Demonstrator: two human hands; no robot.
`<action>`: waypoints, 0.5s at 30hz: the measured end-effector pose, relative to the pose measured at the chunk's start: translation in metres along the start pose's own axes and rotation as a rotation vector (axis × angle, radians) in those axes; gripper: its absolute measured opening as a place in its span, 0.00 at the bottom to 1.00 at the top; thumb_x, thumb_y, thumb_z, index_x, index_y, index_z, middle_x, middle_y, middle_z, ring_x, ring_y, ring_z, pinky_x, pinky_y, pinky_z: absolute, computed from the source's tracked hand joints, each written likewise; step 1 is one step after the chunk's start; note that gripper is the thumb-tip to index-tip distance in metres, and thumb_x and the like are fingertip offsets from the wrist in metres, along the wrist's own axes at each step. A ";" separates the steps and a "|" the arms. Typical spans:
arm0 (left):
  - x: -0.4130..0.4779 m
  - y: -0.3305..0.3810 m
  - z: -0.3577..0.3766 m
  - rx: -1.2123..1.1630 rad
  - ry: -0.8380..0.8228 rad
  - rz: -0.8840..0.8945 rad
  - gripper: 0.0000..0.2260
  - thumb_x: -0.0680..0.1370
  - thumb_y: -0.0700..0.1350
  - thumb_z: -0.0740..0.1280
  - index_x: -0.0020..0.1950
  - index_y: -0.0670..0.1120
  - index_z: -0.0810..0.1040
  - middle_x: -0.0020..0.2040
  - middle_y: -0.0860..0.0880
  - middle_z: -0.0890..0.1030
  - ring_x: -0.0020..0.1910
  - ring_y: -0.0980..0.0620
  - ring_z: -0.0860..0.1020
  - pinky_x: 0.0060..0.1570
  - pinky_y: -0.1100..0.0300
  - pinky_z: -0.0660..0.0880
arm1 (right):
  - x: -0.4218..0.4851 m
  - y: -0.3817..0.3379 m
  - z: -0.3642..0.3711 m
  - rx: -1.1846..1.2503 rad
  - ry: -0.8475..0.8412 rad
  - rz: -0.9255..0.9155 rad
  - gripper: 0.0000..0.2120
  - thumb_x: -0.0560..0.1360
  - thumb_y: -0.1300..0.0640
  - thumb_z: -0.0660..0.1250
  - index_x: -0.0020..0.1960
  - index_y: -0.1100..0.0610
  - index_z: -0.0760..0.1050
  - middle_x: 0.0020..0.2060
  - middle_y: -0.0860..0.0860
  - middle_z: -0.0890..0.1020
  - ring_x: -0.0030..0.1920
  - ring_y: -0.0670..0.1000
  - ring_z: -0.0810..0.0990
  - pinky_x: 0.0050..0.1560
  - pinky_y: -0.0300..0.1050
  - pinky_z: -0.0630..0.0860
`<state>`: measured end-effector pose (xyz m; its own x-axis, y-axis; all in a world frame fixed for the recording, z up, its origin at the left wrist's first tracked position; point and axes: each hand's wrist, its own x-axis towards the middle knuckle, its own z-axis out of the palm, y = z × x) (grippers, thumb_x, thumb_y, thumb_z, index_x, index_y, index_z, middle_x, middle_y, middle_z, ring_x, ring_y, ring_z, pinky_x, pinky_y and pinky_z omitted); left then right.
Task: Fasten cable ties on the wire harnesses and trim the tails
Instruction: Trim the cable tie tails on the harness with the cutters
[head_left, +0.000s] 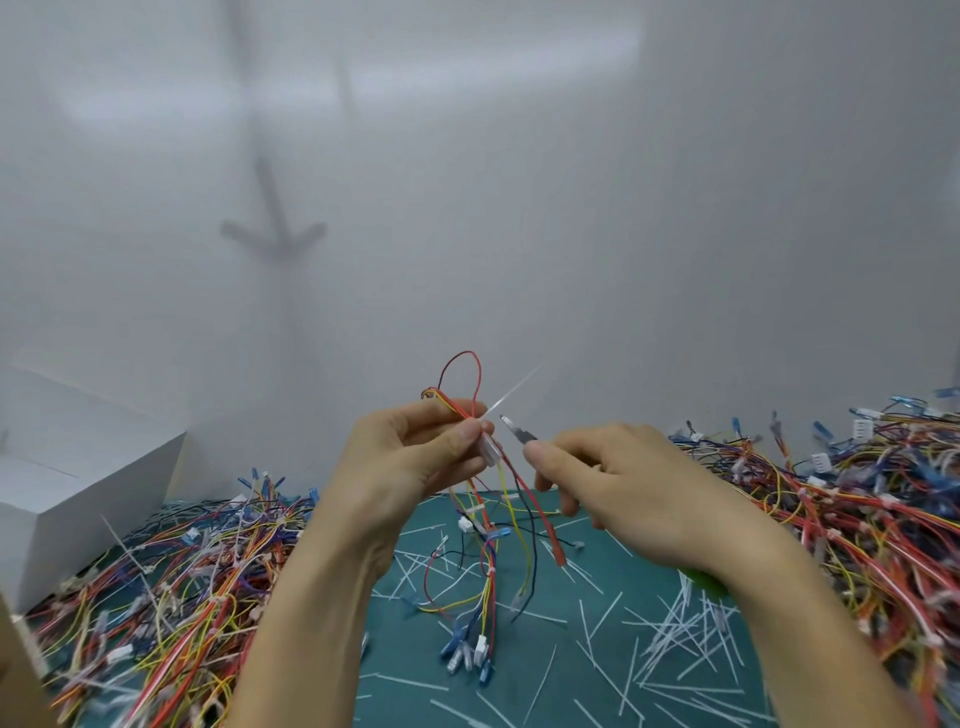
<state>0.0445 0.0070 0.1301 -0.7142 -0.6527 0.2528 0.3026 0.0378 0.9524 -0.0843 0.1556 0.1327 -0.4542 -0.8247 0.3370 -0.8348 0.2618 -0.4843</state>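
Observation:
My left hand (415, 457) pinches a wire harness (485, 525) of red, yellow, blue and black wires, held up above the green mat. A white cable tie sits on the bundle at my fingertips, and its thin tail (511, 391) sticks up to the right. My right hand (613, 478) grips small metal cutters (517, 430), whose tip points up-left and lies just right of the tie's base, a short gap away. The harness's lower ends with blue and white connectors (467, 649) hang down to the mat.
Large piles of coloured harnesses lie on the left (171, 587) and on the right (857, 509). Several cut white tie tails (670, 639) litter the green mat (545, 686). A white box (78, 467) stands at the far left, and a white wall rises behind.

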 end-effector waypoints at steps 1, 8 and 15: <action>0.000 0.000 0.000 0.013 -0.003 0.006 0.07 0.75 0.34 0.69 0.51 0.40 0.83 0.45 0.41 0.86 0.41 0.50 0.85 0.41 0.65 0.81 | 0.000 0.000 0.000 0.002 -0.003 0.001 0.27 0.79 0.34 0.53 0.45 0.53 0.80 0.38 0.51 0.83 0.36 0.51 0.80 0.46 0.54 0.79; -0.001 0.000 0.001 0.101 -0.053 0.054 0.15 0.66 0.43 0.72 0.51 0.43 0.84 0.47 0.40 0.86 0.43 0.49 0.84 0.45 0.61 0.82 | 0.001 -0.004 0.004 0.048 -0.027 -0.017 0.28 0.78 0.33 0.53 0.43 0.53 0.81 0.34 0.51 0.83 0.33 0.49 0.79 0.45 0.55 0.78; 0.000 -0.001 0.000 0.141 -0.057 0.075 0.09 0.73 0.37 0.71 0.52 0.43 0.84 0.46 0.42 0.86 0.43 0.49 0.84 0.48 0.58 0.82 | 0.000 -0.006 0.005 0.091 -0.001 -0.030 0.26 0.78 0.34 0.54 0.39 0.50 0.80 0.32 0.57 0.80 0.30 0.52 0.77 0.42 0.55 0.79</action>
<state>0.0442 0.0074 0.1296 -0.7289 -0.6002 0.3293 0.2675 0.1931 0.9440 -0.0782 0.1514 0.1320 -0.4288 -0.8321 0.3517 -0.8165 0.1904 -0.5451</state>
